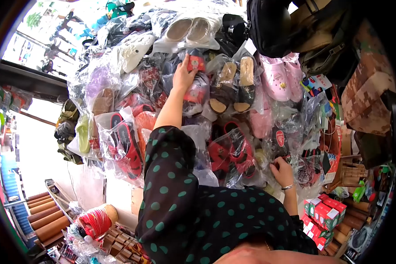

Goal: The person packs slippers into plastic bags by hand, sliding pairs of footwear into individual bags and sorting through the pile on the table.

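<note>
footwear display (119, 94): fills the centre of the frame; pairs lie in overlapping clear bags, in rough rows.
handling progress: judged partway; the visible pairs are bagged and laid out, while contact with the red-strapped slippers is not yet finished. remaining quantity: cannot be told.
pink clogs (275, 81): upper right of centre, bagged, well apart from both hands.
red-strapped slippers (196, 63): upper centre of the frame, at the left fingertips; inside glossy clear plastic, straps red with a printed motif, soles mostly hidden by film and glare; apparently a pair, second strap lower.
left hand (183, 75): upper centre; partly open, fingers extended against the upper red strap. grip: cannot be told.
right hand (281, 171): right of centre, lower; fingers curled at the bag edge below a dark shoe (280, 147). grip: cannot be told.
oval label (280, 138): red, on the dark shoe.
bracelet (287, 187): silver-coloured, right wrist.
</note>
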Available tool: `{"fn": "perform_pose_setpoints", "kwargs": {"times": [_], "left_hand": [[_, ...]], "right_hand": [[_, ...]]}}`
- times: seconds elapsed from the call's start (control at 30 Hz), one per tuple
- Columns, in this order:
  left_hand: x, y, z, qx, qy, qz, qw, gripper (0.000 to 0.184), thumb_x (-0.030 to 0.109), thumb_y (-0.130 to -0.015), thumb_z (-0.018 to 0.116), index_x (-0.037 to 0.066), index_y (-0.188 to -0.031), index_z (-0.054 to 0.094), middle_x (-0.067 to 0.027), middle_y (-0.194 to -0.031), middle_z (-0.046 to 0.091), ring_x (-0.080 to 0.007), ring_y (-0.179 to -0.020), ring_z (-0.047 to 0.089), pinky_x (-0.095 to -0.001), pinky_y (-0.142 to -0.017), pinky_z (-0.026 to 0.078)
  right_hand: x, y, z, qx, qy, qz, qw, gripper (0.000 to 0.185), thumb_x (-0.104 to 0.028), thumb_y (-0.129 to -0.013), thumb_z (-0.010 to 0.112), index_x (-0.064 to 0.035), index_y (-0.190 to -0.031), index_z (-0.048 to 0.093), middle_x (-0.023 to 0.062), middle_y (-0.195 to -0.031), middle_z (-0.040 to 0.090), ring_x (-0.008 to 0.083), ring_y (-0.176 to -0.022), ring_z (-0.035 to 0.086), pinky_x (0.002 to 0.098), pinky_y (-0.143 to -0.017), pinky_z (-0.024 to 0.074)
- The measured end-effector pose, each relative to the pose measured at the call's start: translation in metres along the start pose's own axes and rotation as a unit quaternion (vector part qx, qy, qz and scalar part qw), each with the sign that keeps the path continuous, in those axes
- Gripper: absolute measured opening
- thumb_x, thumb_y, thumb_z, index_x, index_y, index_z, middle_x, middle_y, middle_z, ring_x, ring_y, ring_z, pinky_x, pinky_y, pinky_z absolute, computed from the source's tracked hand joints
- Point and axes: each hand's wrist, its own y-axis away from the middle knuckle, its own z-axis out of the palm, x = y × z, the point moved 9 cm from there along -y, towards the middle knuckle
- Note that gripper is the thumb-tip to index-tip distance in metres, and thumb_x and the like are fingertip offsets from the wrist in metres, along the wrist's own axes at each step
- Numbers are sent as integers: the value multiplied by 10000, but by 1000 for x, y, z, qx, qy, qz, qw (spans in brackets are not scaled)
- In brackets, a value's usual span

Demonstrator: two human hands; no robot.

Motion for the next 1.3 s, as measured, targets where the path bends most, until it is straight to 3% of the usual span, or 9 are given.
{"fn": "perform_pose_setpoints", "kwargs": {"times": [0.13,0.2,0.3,0.47,0.57,0.73,0.93,1.1,1.3], "left_hand": [[7,7,4,-108,-40,-11,993,780,232,-794,692,173,-1444,265,-219,-1148,581,-315,-972,618,-366,-858,466],[-56,13,46,-87,290,37,952,757,340,-828,645,125,-1440,255,-258,-1102,587,-335,-1020,600,-361,-863,460],[-101,38,63,-73,100,-20,992,684,339,-860,594,90,-1414,279,-263,-1077,598,-376,-1010,590,-388,-835,466],[5,55,-14,-104,-169,3,980,600,296,-840,598,80,-1355,379,-230,-1082,597,-398,-990,573,-448,-846,447],[71,90,-67,-8,-62,155,986,513,239,-836,607,36,-1287,470,-214,-1121,587,-365,-1050,551,-414,-907,424],[149,230,-73,-199,117,154,961,478,124,-786,668,51,-1237,527,-168,-1187,577,-318,-1108,541,-370,-964,407],[70,266,32,-142,6,64,988,411,218,-817,618,45,-1182,542,-179,-1147,555,-379,-1106,481,-430,-950,380],[59,254,41,-108,-78,17,991,238,264,-817,611,44,-902,642,-162,-1006,561,-378,-988,498,-441,-862,404],[104,285,-30,-92,148,126,977,143,205,-757,688,75,-807,654,-162,-1037,582,-354,-1096,479,-429,-908,383]], "right_hand": [[3,16,-2,50,-6,0,999,243,-168,-791,626,-47,-979,531,149,-879,596,349,-800,583,407,-688,458],[-1,23,-7,111,-19,-20,993,335,-160,-788,631,-26,-1079,536,167,-994,575,348,-902,558,400,-775,447],[-60,29,-29,251,36,-174,951,395,-138,-775,652,-6,-1129,535,170,-1065,554,345,-980,525,400,-841,429],[-104,-14,33,80,-39,-180,980,771,-372,-715,721,-28,-1324,398,221,-1287,441,382,-1172,437,425,-1005,334],[-84,-50,84,31,-11,-130,991,1003,-475,-596,769,-54,-1380,305,265,-1256,458,417,-1136,459,464,-975,357],[-64,-84,93,-91,-146,-89,981,1136,-438,-512,828,9,-1388,260,274,-1282,435,375,-1214,428,383,-1029,337],[-56,-125,120,-123,-356,-29,926,954,-483,-747,712,74,-1371,253,271,-1381,357,318,-1290,363,356,-1046,310],[-67,-141,111,-115,-183,-60,975,489,-217,-758,677,46,-1131,502,141,-1056,606,206,-977,570,317,-854,432],[-110,-82,69,-149,-435,-155,874,194,30,-729,586,-47,-887,504,-33,-787,440,57,-721,426,206,-640,358]]}}
